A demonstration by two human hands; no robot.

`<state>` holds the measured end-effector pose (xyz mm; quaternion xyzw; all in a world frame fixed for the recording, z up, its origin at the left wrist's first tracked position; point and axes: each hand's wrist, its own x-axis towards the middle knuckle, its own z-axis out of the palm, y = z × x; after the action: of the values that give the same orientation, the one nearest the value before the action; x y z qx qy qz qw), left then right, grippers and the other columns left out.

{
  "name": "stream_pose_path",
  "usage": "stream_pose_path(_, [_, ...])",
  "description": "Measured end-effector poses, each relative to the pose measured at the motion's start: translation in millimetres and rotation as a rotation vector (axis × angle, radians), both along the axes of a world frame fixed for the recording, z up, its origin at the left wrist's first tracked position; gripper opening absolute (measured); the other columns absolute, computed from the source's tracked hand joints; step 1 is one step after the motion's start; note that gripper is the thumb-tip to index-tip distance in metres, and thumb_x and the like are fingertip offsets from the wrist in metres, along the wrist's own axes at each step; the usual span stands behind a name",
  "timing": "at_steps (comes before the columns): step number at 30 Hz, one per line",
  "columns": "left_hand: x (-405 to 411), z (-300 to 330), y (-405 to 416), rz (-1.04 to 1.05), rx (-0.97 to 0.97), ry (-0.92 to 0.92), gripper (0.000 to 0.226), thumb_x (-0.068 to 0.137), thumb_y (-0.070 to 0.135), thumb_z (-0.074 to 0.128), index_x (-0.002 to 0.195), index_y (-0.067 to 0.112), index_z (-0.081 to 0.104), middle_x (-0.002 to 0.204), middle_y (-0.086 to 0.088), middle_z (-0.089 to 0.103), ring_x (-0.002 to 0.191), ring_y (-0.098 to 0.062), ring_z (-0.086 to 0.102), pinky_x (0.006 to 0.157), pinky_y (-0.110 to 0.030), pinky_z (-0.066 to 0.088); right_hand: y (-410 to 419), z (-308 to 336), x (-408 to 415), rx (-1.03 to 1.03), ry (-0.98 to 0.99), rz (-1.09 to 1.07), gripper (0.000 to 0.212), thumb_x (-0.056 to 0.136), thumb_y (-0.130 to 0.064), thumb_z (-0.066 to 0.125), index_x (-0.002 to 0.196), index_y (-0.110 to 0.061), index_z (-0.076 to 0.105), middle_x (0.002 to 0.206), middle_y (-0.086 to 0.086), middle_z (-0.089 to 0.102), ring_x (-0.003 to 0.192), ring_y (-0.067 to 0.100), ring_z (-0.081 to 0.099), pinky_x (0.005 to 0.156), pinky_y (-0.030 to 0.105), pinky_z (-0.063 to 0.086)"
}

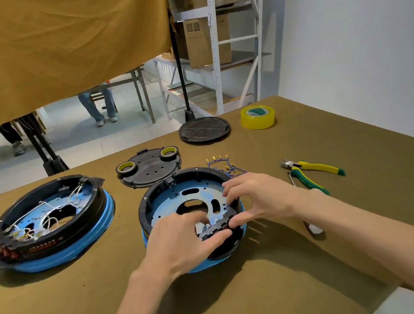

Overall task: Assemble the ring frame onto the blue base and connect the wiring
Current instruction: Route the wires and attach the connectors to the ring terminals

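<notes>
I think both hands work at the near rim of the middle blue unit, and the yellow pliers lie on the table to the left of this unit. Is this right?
Not quite. Both the left hand and right hand are at the near rim of the middle blue unit, but the yellow pliers lie on the table to its right, not its left. The head view shows this.

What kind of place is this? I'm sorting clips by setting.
Probably a small assembly workshop or storeroom: a cloth-covered workbench with pliers and tape roll, metal shelving stacked with cardboard boxes, and two hands fitting a switch block into a ring frame.
</notes>
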<state>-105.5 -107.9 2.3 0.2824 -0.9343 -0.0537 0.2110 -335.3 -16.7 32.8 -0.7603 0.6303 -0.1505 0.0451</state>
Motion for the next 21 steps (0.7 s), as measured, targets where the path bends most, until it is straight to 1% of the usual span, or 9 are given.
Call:
stream_pose_path(3, [-1.3,-4.9,2.3,0.009,-0.022,0.018,0.074,0.081,0.094,0.031,0.106,0.039,0.075,0.057,0.010,0.060,0.060,-0.006,0.060,0.058,-0.021,0.045,-5.5,1.2,-4.0,-0.001,-0.012,0.024,0.056,0.077,-0.071,0.066,0.098,-0.019,0.076,0.112,-0.001,0.073,0.119,0.018,0.062,0.099,0.043,0.051])
stream_pose_path(7, [-0.9,-6.4,3.2,-0.004,-0.046,0.041,0.069,0.085,0.089,0.032,0.110,0.040,0.075,0.053,0.011,0.054,0.056,-0.007,0.054,0.054,-0.017,0.037,-5.0,-5.3,-3.6,-0.019,-0.103,0.037,0.046,0.082,-0.060,0.074,0.100,-0.017,0.077,0.109,-0.001,0.072,0.102,0.016,0.067,0.088,0.039,0.054])
stream_pose_path(9, [-0.3,-5.1,3.7,-0.006,-0.040,0.048,0.070,0.085,0.089,0.031,0.109,0.040,0.076,0.053,0.011,0.053,0.055,-0.006,0.053,0.054,-0.016,0.035,-2.6,-7.6,-4.2,-0.021,-0.121,0.039,0.045,0.084,-0.057,0.074,0.104,-0.017,0.077,0.113,-0.001,0.070,0.102,0.016,0.066,0.089,0.038,0.053])
stream_pose_path(11, [0.3,-5.1,4.8,-0.002,-0.026,0.044,0.071,0.084,0.091,0.030,0.108,0.042,0.076,0.055,0.013,0.056,0.056,-0.005,0.054,0.054,-0.016,0.038,-1.5,-7.0,-4.6,-0.009,-0.119,0.045,0.049,0.084,-0.060,0.072,0.107,-0.017,0.076,0.115,-0.001,0.069,0.104,0.015,0.065,0.090,0.038,0.053])
stream_pose_path(13, [0.5,-4.4,5.0,0.008,-0.022,0.054,0.069,0.083,0.091,0.032,0.105,0.043,0.077,0.056,0.015,0.058,0.056,-0.003,0.055,0.052,-0.016,0.040,-4.4,-5.9,-5.3,-0.021,-0.096,0.057,0.050,0.082,-0.061,0.074,0.104,-0.017,0.078,0.111,-0.001,0.070,0.101,0.015,0.065,0.087,0.037,0.054])
stream_pose_path(17, [-1.7,2.3,4.5,0.010,0.006,0.035,0.068,0.078,0.093,0.035,0.101,0.044,0.077,0.055,0.018,0.052,0.054,-0.001,0.052,0.048,-0.016,0.025,-9.3,-7.0,-5.2,-0.034,-0.088,0.062,0.046,0.081,-0.057,0.077,0.101,-0.016,0.078,0.104,-0.002,0.069,0.096,0.016,0.064,0.084,0.038,0.053])
stream_pose_path(21, [-3.3,4.5,2.4,0.023,0.054,-0.034,0.068,0.074,0.093,0.039,0.107,0.045,0.074,0.055,0.014,0.050,0.055,-0.002,0.051,0.048,-0.020,0.023,-8.2,-9.0,-5.0,-0.027,-0.077,0.063,0.047,0.081,-0.059,0.076,0.102,-0.016,0.077,0.104,-0.002,0.067,0.095,0.016,0.062,0.083,0.038,0.052])
